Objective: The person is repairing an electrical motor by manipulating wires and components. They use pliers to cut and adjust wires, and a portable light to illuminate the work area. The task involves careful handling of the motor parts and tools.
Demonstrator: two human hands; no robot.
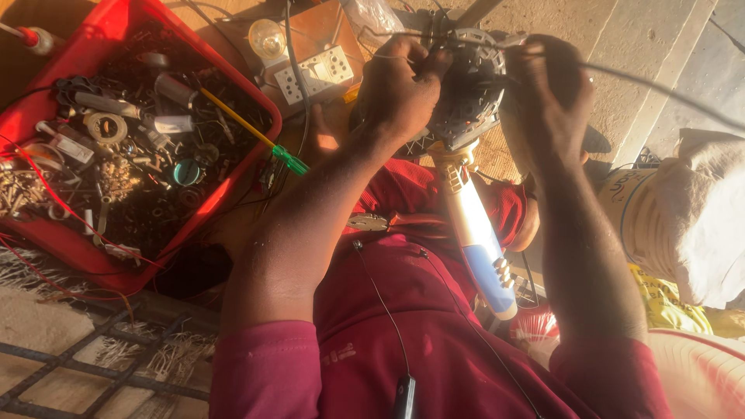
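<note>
head view: our left hand (400,89) pinches a thin wire (386,56) at the grey motor (469,85). our right hand (547,93) grips its rim, fingers curled shut.

Warm, low orange sunlight from the upper right; deep shadows lower left; slight edge softness

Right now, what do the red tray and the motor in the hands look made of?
Red tray: likely moulded plastic, smooth with a slight sheen and rounded rim. Motor: grey housing, probably cast metal or plastic, dull and slotted; hard to tell. Both hands, left hand and right hand, grip it.
</note>
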